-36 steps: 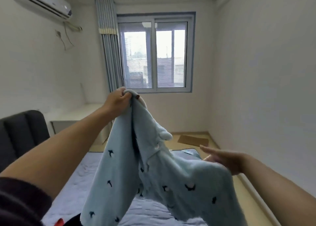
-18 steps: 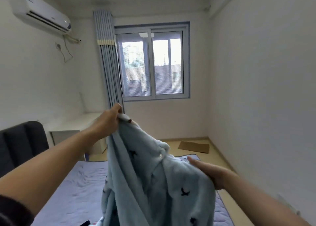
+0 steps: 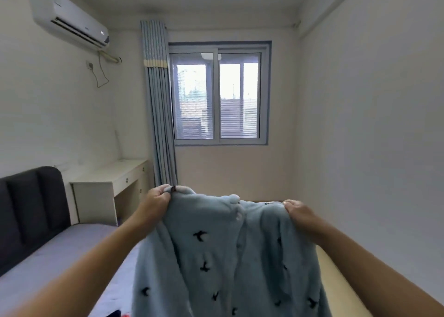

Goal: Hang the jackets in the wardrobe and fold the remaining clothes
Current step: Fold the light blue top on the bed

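A fluffy light-blue garment with small black bird shapes hangs in front of me, spread between both hands above the bed. My left hand pinches its top edge at the left corner. My right hand grips the top edge at the right. The cloth drops out of view at the bottom of the frame. No wardrobe is in view.
A bed with a lilac cover and a dark headboard lies to my left. A white desk stands behind it, beside a blue curtain and a window. A bare wall runs along the right.
My right hand moved up and took hold of the garment's top edge. My left hand came down to the same height, so the cloth now hangs spread wide.
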A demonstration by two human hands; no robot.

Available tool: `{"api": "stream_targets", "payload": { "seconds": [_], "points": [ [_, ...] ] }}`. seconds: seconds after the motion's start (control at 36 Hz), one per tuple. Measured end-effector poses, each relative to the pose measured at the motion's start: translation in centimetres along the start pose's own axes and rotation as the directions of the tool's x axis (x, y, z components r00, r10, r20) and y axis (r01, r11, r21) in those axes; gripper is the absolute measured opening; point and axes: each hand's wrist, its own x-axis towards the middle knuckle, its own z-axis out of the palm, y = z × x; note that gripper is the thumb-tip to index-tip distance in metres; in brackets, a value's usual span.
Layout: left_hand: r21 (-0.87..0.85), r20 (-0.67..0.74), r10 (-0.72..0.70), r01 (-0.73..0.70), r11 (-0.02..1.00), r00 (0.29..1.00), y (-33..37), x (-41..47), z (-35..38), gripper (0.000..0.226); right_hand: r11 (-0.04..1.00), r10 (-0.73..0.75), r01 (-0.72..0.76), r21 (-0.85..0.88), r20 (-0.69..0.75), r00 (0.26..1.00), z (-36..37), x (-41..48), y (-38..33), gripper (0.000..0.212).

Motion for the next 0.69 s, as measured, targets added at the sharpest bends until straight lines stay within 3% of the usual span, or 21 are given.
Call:
{"api": "stream_targets", "payload": {
  "seconds": [0.06, 0.08, 0.14, 0.22, 0.31, 0.36, 0.42, 0.44, 0.47, 0.5, 0.53, 0.56, 0.61, 0.69],
  "points": [
    [0.165, 0.188, -0.053, 0.022, 0.986, 0.981, 0.0, -0.4, 0.8, 0.026, 0.999, -0.003, 0.006, -0.032, 0.074, 0.997, 0.1, -0.8, 0.4, 0.036],
    [0.282, 0.263, -0.091, 0.014, 0.959, 0.961, -0.3, -0.4, 0.9, 0.027, 0.999, 0.031, -0.024, -0.04, 0.183, 0.983, 0.1, -1.2, 0.5, 0.035],
    [0.349, 0.367, -0.094, -0.043, 0.936, 0.926, -0.7, 0.1, 0.5, 0.035, 0.97, 0.095, 0.006, -0.242, 0.404, 0.91, -0.5, -1.7, 0.8, 0.035],
    [0.486, 0.352, 0.002, -0.185, 0.854, 0.936, -1.1, 1.0, 0.4, 0.042, 0.83, 0.133, 0.164, -0.532, 0.475, 0.87, -1.4, -1.2, 0.6, 0.032],
    [0.577, 0.19, 0.135, -0.222, 0.786, 0.972, 0.4, 1.8, 0.6, 0.043, 0.835, -0.056, 0.217, -0.506, 0.315, 0.947, -2.8, -0.5, -1.3, 0.025],
    [0.544, -0.003, 0.311, -0.259, 0.798, 0.951, 1.9, 2.1, 0.4, 0.044, 0.851, -0.286, 0.284, -0.442, 0.063, 0.956, -3.7, -0.2, -3.1, 0.033],
    [0.453, -0.27, 0.496, -0.346, 0.822, 0.825, 2.4, 1.2, 0.7, 0.043, 0.838, -0.501, 0.384, -0.388, -0.266, 0.824, -3.3, -0.1, -3.6, 0.027],
    [0.441, -0.35, 0.524, -0.357, 0.824, 0.776, 2.3, 0.2, 1.4, 0.039, 0.833, -0.53, 0.393, -0.389, -0.363, 0.766, -2.8, -0.3, -2.8, 0.017],
    [0.48, -0.302, 0.518, -0.342, 0.808, 0.8, 1.6, -0.6, 2.4, 0.033, 0.841, -0.501, 0.349, -0.414, -0.351, 0.791, -2.0, -0.4, -1.7, 0.008],
    [0.543, -0.149, 0.428, -0.288, 0.789, 0.892, 0.8, -1.3, 3.5, 0.03, 0.852, -0.372, 0.234, -0.468, -0.227, 0.9, -0.8, -0.8, -0.4, 0.012],
    [0.627, 0.024, 0.24, -0.201, 0.753, 0.971, -0.6, -2.1, 4.6, 0.026, 0.809, -0.185, 0.129, -0.573, -0.04, 0.982, 0.5, -1.4, 1.4, 0.016],
    [0.665, 0.121, 0.06, -0.126, 0.736, 0.991, -1.8, -2.7, 5.3, 0.018, 0.76, -0.058, 0.091, -0.644, 0.071, 0.996, 1.5, -2.2, 2.9, 0.012],
    [0.595, 0.096, -0.037, -0.027, 0.803, 0.995, -3.7, -3.5, 5.1, 0.006, 0.764, -0.13, 0.147, -0.628, 0.074, 0.989, 2.2, -3.2, 4.3, 0.006],
    [0.52, 0.007, 0.019, -0.019, 0.854, 1.0, -5.1, -4.5, 4.4, 0.011, 0.829, -0.214, 0.156, -0.536, -0.048, 0.976, 1.9, -3.6, 4.3, 0.013]
  ]
}}
